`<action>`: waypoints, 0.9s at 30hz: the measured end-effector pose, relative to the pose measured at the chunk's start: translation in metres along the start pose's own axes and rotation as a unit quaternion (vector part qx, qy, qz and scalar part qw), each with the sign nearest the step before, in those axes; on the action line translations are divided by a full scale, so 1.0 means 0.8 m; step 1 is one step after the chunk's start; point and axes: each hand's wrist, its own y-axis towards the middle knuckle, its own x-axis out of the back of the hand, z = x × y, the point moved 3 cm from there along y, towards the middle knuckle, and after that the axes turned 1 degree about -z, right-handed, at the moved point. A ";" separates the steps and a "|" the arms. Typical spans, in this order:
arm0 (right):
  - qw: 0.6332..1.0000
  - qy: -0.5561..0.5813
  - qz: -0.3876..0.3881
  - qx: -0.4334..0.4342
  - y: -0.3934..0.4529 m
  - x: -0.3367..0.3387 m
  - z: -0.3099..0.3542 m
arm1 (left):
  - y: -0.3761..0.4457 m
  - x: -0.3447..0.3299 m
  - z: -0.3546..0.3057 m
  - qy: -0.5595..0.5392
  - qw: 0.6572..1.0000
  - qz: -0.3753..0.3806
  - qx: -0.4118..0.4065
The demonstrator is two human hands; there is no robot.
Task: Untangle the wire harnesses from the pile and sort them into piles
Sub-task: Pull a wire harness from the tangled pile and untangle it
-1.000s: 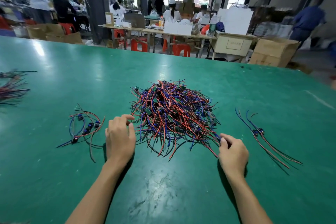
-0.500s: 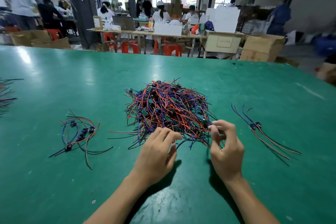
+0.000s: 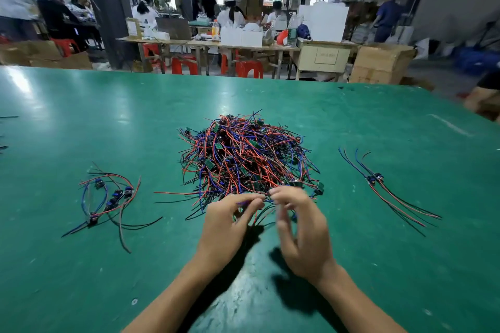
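A tangled pile of red, blue and black wire harnesses [image 3: 244,154] lies in the middle of the green table [image 3: 108,121]. Both hands meet at the pile's near edge. My left hand [image 3: 230,227] pinches wires there between thumb and fingertips. My right hand [image 3: 300,230] pinches the same strands with thumb and forefinger, its other fingers spread and blurred. A small sorted pile of harnesses [image 3: 111,197] lies to the left. Another small sorted pile [image 3: 378,184] lies to the right.
More wires [image 3: 8,117] show at the table's far left edge. Beyond the table's far edge stand workbenches, red stools [image 3: 249,69], cardboard boxes [image 3: 381,62] and several people. Someone's arm [image 3: 484,97] shows at the right edge.
My left hand left the left pile and came right to the main pile's near edge. My right hand shifted left to meet it. Both now pinch wires together.
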 end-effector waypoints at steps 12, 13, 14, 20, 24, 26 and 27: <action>0.961 -0.181 0.124 -0.167 0.000 0.023 -0.058 | 0.006 0.002 0.005 -0.210 0.969 -0.049 0.119; 0.966 -0.173 0.107 -0.162 0.002 0.024 -0.056 | 0.005 0.003 0.004 -0.215 0.969 -0.044 0.118; 0.969 -0.163 0.092 -0.161 0.004 0.026 -0.054 | 0.005 0.003 0.004 -0.216 0.969 -0.032 0.115; 0.983 -0.109 0.068 -0.132 0.008 0.023 -0.029 | 0.000 -0.005 -0.003 -0.218 0.969 0.078 0.089; 0.986 -0.091 0.092 -0.104 0.010 0.021 -0.019 | -0.003 -0.006 -0.003 -0.267 0.953 0.074 0.122; 0.985 -0.115 0.094 -0.090 0.011 0.022 -0.019 | -0.002 -0.005 -0.002 -0.262 0.954 0.066 0.129; 0.984 -0.130 0.091 -0.085 0.012 0.023 -0.019 | -0.002 -0.005 -0.002 -0.259 0.954 0.064 0.138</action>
